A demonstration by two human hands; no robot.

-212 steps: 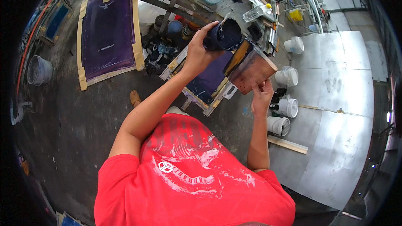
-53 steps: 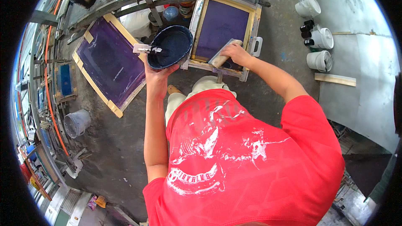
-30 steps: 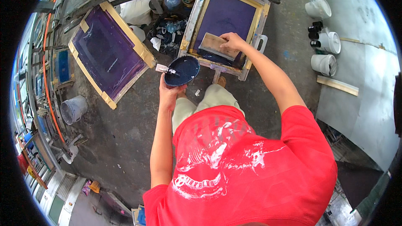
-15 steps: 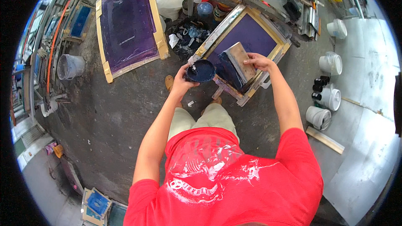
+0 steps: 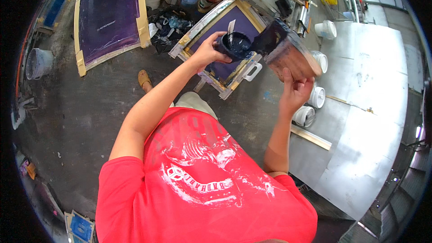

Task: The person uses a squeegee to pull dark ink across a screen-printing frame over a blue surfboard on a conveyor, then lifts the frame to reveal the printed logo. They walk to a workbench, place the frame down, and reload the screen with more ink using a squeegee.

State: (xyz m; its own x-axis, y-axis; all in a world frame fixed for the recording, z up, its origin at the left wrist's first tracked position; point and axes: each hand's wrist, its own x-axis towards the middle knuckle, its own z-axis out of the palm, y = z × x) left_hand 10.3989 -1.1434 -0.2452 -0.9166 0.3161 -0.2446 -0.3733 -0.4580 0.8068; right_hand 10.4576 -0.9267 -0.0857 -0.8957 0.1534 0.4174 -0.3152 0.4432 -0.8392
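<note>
Squeegee point(image 5: 298, 58) pinched in the right hand point(image 5: 294, 93), its dark end at the dark tub point(image 5: 237, 56), contact unclear; left hand point(image 5: 209, 54) grips the tub. Overtilting either could drip onto the framed screen point(image 5: 203, 23).

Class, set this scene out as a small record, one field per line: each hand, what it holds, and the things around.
Left hand: grips a round, blue-black tub
Tub contents: dark paste; a flat, pale stick leans inside
Right hand: holds a broad, brown, wooden squeegee, its far end coated dark
Squeegee and tub: dark end near the rim; contact unclear
Beyond tub: purple rectangular screen with tan border
Upper left: dark-purple rectangular screen edged with tan tape
Right: round, white plastic buckets beside grey metal sheets
</note>
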